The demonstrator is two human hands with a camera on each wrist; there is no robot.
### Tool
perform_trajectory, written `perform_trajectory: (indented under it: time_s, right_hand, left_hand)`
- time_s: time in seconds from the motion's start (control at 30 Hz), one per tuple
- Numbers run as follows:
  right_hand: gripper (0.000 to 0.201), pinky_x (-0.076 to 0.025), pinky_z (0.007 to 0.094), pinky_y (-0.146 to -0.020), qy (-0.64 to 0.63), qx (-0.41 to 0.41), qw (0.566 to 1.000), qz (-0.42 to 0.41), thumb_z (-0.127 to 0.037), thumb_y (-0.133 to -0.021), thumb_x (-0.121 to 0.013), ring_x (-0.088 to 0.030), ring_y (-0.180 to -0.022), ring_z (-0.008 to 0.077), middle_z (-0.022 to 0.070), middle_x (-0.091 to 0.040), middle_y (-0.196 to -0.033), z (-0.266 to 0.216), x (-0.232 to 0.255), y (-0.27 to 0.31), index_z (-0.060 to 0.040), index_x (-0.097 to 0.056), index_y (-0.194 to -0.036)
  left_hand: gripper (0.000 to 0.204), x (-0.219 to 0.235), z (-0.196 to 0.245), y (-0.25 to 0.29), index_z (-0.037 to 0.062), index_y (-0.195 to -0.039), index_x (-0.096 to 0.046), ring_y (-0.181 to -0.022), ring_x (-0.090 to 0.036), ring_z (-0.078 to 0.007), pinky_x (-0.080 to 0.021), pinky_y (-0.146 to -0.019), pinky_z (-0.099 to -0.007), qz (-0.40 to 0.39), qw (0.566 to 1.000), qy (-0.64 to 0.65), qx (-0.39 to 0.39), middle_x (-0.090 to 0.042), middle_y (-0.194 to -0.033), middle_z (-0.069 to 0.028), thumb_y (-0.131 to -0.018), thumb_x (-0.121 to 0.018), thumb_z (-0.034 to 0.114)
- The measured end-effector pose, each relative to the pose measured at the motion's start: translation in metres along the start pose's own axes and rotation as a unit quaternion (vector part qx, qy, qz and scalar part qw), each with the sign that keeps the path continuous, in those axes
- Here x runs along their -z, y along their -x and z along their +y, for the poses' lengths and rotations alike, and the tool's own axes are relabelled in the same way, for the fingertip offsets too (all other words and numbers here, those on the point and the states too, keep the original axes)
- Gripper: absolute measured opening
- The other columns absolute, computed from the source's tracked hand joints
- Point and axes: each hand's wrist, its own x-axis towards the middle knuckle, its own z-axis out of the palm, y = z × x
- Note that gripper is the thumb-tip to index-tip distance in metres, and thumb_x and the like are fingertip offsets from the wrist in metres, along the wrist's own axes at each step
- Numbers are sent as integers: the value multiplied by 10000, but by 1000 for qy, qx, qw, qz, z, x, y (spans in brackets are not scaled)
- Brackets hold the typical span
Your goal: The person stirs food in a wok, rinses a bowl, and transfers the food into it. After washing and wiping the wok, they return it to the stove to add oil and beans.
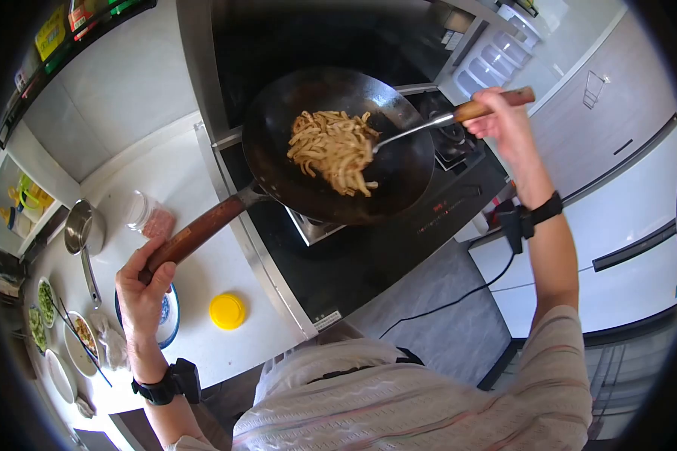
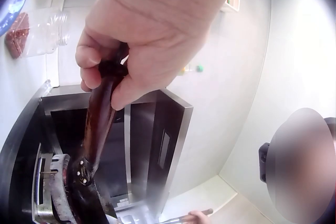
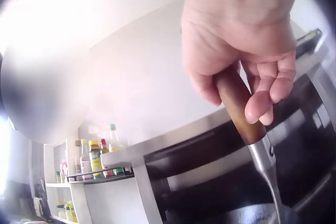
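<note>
In the head view a dark wok [image 1: 406,177] sits over the cooktop, with a heap of browned, pale strips of food [image 1: 331,143] in it. My left hand [image 1: 141,297] grips the end of the wok's long wooden handle [image 1: 207,229]; the left wrist view shows the thumb and fingers around that handle [image 2: 100,121]. At the wok's right side, my right hand [image 1: 504,124] holds a spatula [image 1: 440,121] by its wooden grip. Its metal shaft slants down to the food, where the tip is partly hidden. The right wrist view shows the spatula's handle [image 3: 239,108] between thumb and fingers.
Left of the black cooktop [image 1: 278,255], the counter holds a yellow lid [image 1: 227,311], a clear jar [image 1: 150,216], a blue-and-white dish [image 1: 174,319], a saucepan [image 1: 85,225] and several bowls of ingredients. Sauce bottles [image 3: 95,160] stand on a shelf. A cable [image 1: 444,299] hangs from the right wrist.
</note>
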Motion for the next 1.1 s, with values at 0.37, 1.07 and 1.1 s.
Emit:
perform_trajectory:
  time_s: [0.37,1.07,1.1]
  right_hand:
    - [130,-449,203,-587,18,141,983,-118,-160,-793,-620,-621,-649,118,50,-628,-818,2,-28,-18,-66,-601,-881]
    - [162,-402,237,-686,159,251,947,-125,-110,-846,-549,-523,-672,109,69,-561,-819,-5,37,28,-4,-533,-968]
    - [162,-402,237,-686,160,253,946,-127,-110,-846,-549,-523,-672,109,69,-561,-819,-4,37,27,-4,-533,-968]
  left_hand:
    - [355,0,3,-1,-14,-1109,-560,-601,-471,-42,-385,-527,-170,0,1000,2,-2,-582,-749,-5,-787,-662,94]
    - [632,-59,-99,80,59,-1194,-464,-1081,-452,-339,-405,-908,-390,-61,916,-397,0,-465,-1185,-160,-634,-741,157]
    - [599,-61,-103,74,58,-1186,-472,-1075,-453,-338,-406,-906,-389,-61,917,-394,-11,-461,-1188,-160,-648,-724,141]
